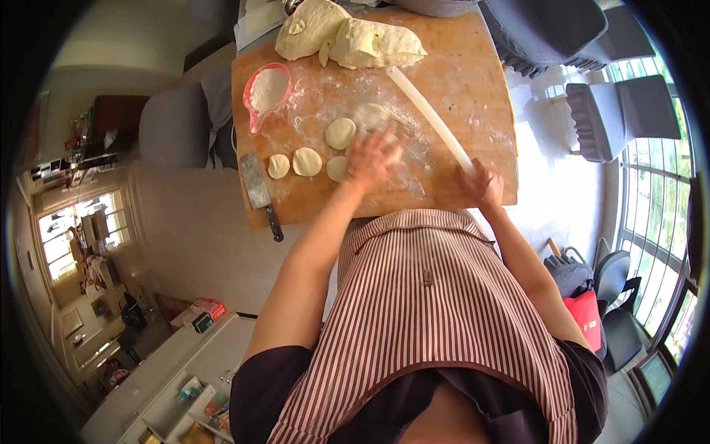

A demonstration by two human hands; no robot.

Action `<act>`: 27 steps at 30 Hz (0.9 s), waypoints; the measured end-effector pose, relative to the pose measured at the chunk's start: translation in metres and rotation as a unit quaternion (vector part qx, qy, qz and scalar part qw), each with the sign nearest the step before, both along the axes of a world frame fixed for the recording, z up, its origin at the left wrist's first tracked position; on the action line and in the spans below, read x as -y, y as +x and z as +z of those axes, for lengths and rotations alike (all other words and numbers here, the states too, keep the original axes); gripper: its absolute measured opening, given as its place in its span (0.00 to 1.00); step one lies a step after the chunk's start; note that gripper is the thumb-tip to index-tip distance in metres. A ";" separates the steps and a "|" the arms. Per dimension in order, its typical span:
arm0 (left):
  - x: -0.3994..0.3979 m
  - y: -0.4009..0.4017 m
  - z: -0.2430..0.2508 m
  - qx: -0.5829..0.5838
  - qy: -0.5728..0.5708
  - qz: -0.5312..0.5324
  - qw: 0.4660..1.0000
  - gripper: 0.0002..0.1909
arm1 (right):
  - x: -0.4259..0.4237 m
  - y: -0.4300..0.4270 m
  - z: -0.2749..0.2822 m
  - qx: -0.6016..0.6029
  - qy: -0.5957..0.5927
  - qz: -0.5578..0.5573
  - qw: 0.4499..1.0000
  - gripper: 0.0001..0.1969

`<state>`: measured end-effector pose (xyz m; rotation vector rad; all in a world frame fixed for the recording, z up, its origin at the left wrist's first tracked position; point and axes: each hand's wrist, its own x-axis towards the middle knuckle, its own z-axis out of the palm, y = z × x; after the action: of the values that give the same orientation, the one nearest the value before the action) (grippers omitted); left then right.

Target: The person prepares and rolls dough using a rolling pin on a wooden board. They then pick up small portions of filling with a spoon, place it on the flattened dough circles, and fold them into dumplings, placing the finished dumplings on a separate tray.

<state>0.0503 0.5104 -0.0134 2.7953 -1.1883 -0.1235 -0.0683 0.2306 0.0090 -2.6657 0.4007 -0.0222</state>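
Note:
My left hand (373,161) is blurred, fingers spread, over small dough rounds on a floured wooden board (466,72). It partly hides a dough round (336,168) by its wrist, and paler dough shows beneath the fingers. Just beyond the fingertips lies a blurred dough piece (371,115). Left of it is a flattened round (340,133). Two more, a larger round (307,161) and a smaller one (279,166), lie farther left. My right hand (483,183) grips the near end of a pale rolling pin (430,114), which slants away toward the big dough mass (377,44).
A red-rimmed scoop (269,91) of flour stands at the board's left. Below it a cleaver (258,183) lies with its black handle past the edge. A second large dough lump (310,28) sits at the back. Grey covered chairs (172,125) flank the table.

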 end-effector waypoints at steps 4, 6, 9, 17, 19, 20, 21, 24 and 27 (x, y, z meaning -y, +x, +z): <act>-0.045 0.045 0.019 0.030 0.014 0.080 0.996 0.31 | 0.014 -0.004 0.009 0.065 0.068 0.004 0.996 0.16; -0.056 0.049 0.033 -0.003 0.005 0.078 0.997 0.29 | 0.032 -0.013 0.019 0.043 0.080 0.034 0.995 0.17; -0.059 0.048 0.040 0.010 -0.034 0.067 0.997 0.26 | 0.058 -0.023 0.043 0.008 0.075 0.096 0.993 0.16; -0.025 0.063 0.063 -0.147 -0.119 0.214 0.958 0.13 | 0.061 0.007 0.030 -0.008 -0.010 0.345 0.938 0.14; -0.005 0.050 0.054 -0.257 -0.224 0.282 0.897 0.14 | 0.041 0.029 0.024 0.021 0.000 0.383 0.923 0.15; 0.002 0.042 0.047 -0.255 -0.204 0.298 0.897 0.16 | 0.030 0.039 0.021 0.021 0.002 0.383 0.923 0.15; 0.013 0.033 0.045 -0.273 -0.192 0.303 0.893 0.15 | 0.023 0.047 0.017 0.048 0.020 0.384 0.922 0.14; 0.005 0.011 0.004 -0.298 -0.298 0.308 0.853 0.12 | -0.001 0.061 0.012 0.081 0.038 0.370 0.925 0.15; 0.008 -0.007 0.003 -0.339 -0.338 0.330 0.814 0.12 | -0.011 0.060 0.001 0.110 0.013 0.316 0.942 0.13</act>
<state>0.0430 0.5023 -0.0100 2.0463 -0.0276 -0.4731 -0.0086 0.2414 0.0102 -2.6027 -0.5258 -0.1151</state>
